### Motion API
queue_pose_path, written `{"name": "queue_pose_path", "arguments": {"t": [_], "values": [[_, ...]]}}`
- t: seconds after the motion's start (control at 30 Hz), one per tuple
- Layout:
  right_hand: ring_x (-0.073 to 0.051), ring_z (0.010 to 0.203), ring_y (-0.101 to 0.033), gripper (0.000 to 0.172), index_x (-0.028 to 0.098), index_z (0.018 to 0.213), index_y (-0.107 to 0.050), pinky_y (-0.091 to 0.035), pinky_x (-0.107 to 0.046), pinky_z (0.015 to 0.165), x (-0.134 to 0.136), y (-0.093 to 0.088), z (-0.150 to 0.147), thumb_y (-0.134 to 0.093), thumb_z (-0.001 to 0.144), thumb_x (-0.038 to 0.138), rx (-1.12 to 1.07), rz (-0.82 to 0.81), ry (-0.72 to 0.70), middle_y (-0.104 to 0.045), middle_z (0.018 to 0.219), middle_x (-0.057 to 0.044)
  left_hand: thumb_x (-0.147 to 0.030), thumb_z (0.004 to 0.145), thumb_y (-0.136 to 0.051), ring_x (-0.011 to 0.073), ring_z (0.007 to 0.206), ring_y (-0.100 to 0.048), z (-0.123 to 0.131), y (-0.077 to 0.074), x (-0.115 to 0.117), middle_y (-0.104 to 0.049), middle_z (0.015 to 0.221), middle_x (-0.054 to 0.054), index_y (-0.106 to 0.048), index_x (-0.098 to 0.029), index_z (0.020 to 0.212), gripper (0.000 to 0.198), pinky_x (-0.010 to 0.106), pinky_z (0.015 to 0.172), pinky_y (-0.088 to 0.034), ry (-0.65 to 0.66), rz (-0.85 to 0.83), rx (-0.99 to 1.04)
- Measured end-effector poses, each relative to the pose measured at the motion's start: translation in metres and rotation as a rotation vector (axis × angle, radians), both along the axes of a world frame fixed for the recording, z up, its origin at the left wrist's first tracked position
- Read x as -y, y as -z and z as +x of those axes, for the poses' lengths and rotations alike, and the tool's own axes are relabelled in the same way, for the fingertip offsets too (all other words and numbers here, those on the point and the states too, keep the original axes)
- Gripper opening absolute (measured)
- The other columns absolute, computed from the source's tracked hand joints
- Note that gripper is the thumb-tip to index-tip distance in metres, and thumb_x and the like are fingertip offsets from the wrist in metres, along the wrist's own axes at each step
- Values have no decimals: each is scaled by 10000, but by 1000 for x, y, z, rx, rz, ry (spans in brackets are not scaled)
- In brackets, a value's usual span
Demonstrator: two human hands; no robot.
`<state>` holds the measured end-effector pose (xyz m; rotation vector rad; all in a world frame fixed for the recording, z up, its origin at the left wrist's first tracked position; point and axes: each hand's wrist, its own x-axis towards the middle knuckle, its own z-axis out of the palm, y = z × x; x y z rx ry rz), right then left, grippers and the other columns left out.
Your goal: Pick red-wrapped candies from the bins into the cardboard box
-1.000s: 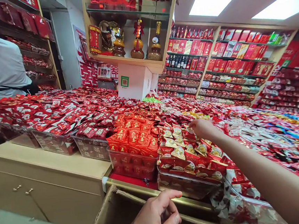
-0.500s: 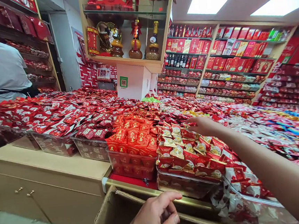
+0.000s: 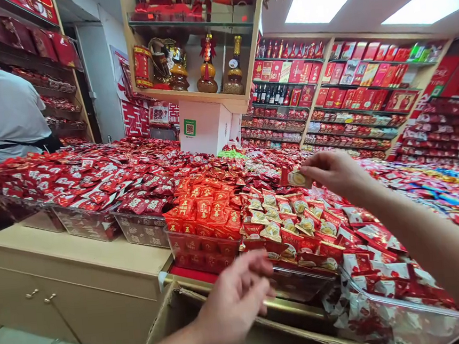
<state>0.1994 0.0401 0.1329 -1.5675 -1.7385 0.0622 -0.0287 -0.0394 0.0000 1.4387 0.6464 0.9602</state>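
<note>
My right hand (image 3: pixel 328 170) is raised over the bins of sweets, its thumb and fingers pinching a red and gold wrapped candy (image 3: pixel 296 179). Below it, similar durian candies (image 3: pixel 273 231) lie in rows in a clear bin. My left hand (image 3: pixel 238 294), blurred by motion, hovers above an open cardboard box (image 3: pixel 197 308). Its fingers are parted and curved, with nothing seen between them. Bright red packets (image 3: pixel 204 209) fill the bin just left of the durian candies.
More clear bins of red packets (image 3: pixel 95 197) line the cream counter (image 3: pixel 112 257) at left. A bin of red and white packets (image 3: pixel 410 306) stands at right. A person in a white shirt (image 3: pixel 7 111) is at far left. A display cabinet (image 3: pixel 190 92) hangs above the counter.
My right hand has lifted off the candies and moved slightly right, now with a wrapped candy clearly showing in its fingers. My left hand has risen a little and its fingers have spread.
</note>
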Motion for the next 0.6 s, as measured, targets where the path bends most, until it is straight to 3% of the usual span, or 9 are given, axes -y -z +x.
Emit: {"name": "queue_pose_path", "arguments": {"t": [0.07,0.1,0.17,0.23,0.3,0.37,0.5,0.6], "values": [[-103,470,-505,128,158,729,-556,-395,-216,446,31,20,-18,-575,737,285,-351,15,-145,-578,573,-6,-285,801,-530,147,878,-556,11,-27,-7,-458,1148,85,-331,-241,1235,480,253,696,-488,-75,12,124],[-102,463,-506,162,157,716,-548,-401,-216,447,45,32,-27,-597,723,311,-449,-22,-205,-569,558,0,-294,817,-508,155,905,-550,17,-39,-13,-457,1148,84,-315,-243,1243,471,265,709,-491,-51,-21,153],[-106,467,-515,219,164,713,-519,-410,-216,449,66,56,-38,-604,720,366,-591,-128,-317,-565,558,6,-246,836,-467,140,841,-557,31,-56,-27,-515,1049,70,-363,-221,1205,384,231,639,-487,-74,-7,155],[-105,488,-511,241,166,732,-516,-409,-208,455,77,74,-36,-598,732,393,-633,-158,-323,-570,576,4,-153,813,-473,107,727,-553,46,-67,-47,-548,935,47,-413,-196,1164,359,185,561,-456,-134,127,8],[-98,513,-493,239,163,742,-536,-398,-192,462,83,84,-24,-615,726,387,-638,-98,-245,-566,594,2,-122,798,-488,98,669,-551,62,-74,-73,-569,832,35,-398,-165,1197,411,188,557,-447,-200,326,-253],[-92,524,-471,232,161,733,-553,-388,-182,469,90,89,-8,-636,712,377,-656,-30,-166,-548,596,8,-140,760,-561,122,686,-566,78,-79,-99,-592,787,35,-369,-142,1234,511,218,593,-454,-233,379,-342],[-103,531,-468,232,172,735,-565,-395,-180,464,119,105,13,-619,720,397,-674,-100,-132,-543,604,6,-135,694,-639,168,775,-581,108,-82,-135,-619,822,70,-586,-74,935,254,286,697,-463,-305,434,-536],[-130,570,-502,235,187,743,-577,-431,-192,486,148,129,26,-602,721,419,-667,-232,-106,-556,644,-6,-193,739,-621,161,785,-583,122,-75,-140,-619,850,45,-593,-103,835,135,331,723,-472,-330,466,-681]]}}
